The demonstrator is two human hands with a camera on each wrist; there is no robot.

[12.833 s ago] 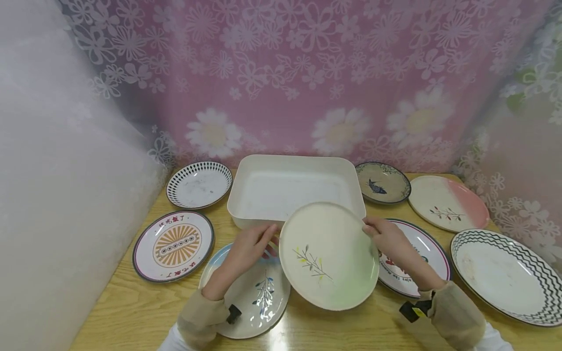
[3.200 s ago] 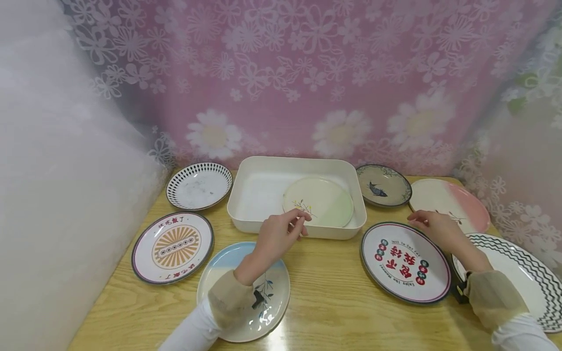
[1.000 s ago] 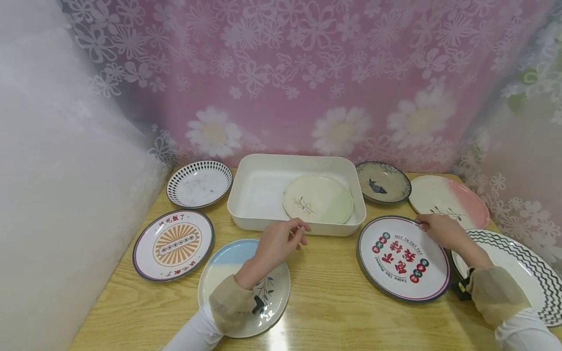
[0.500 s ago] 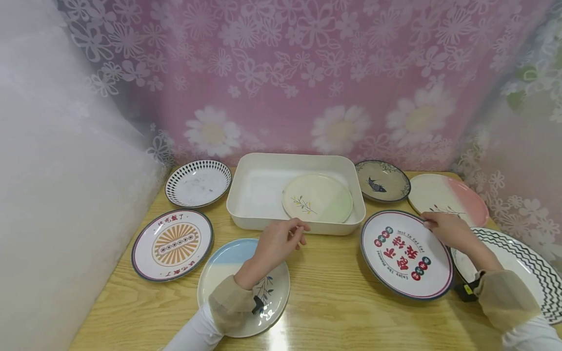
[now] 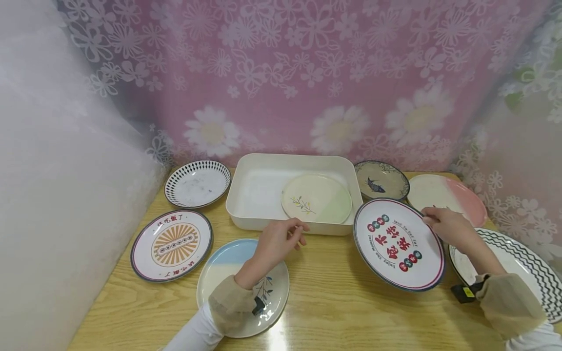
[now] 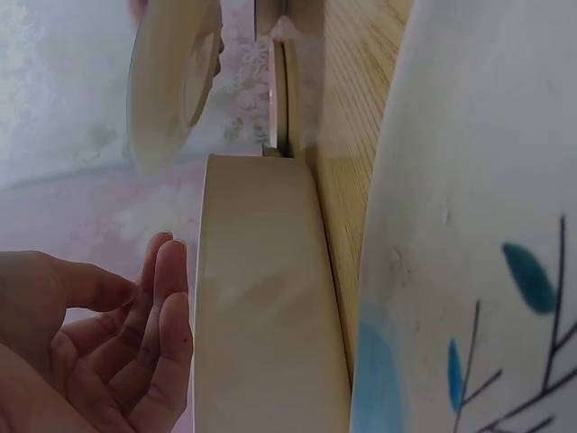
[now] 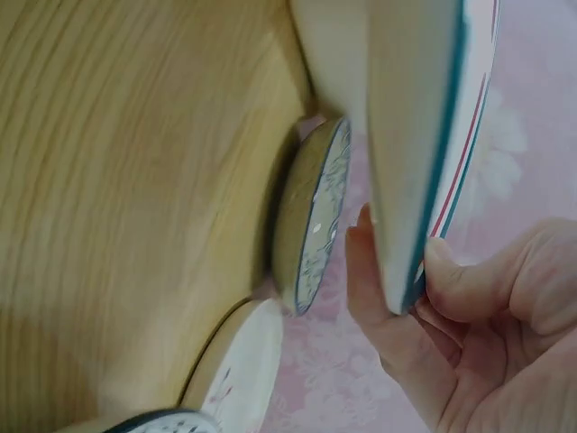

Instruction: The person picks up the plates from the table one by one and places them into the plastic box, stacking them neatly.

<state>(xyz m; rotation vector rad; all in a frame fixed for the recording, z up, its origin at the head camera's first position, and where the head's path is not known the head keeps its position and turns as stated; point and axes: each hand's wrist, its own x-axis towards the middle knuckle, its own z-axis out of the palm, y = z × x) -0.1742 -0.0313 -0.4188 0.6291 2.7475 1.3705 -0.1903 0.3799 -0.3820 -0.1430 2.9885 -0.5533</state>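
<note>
My right hand (image 5: 452, 230) pinches the rim of a white plate (image 5: 399, 245) with red lettering and a dark edge. The plate hangs tilted above the table. In the right wrist view the thumb (image 7: 469, 287) lies on its upper face, with fingers beneath. My left hand (image 5: 280, 243) hovers with loosely bent fingers in front of a white rectangular bin (image 5: 256, 224), holding nothing. Inside the bin, on the right, lies a cream and green plate (image 5: 316, 197) with a twig design. Below my left forearm is a plate with a blue edge (image 5: 239, 251).
On the left lie a black-diamond-rimmed plate (image 5: 197, 184) and an orange-sunburst plate (image 5: 173, 245). Right of the bin are a fish-pattern dish (image 5: 381, 180), a cream-and-pink plate (image 5: 467, 197) and an oval wavy-rimmed plate (image 5: 527, 273). A floral curtain (image 5: 281, 87) hangs behind.
Earlier both hands held the green-tinted plate; it now lies in the bin. My right hand has since gripped the red-lettered plate, lifted it and shifted it slightly left. My left hand has stayed put lately.
</note>
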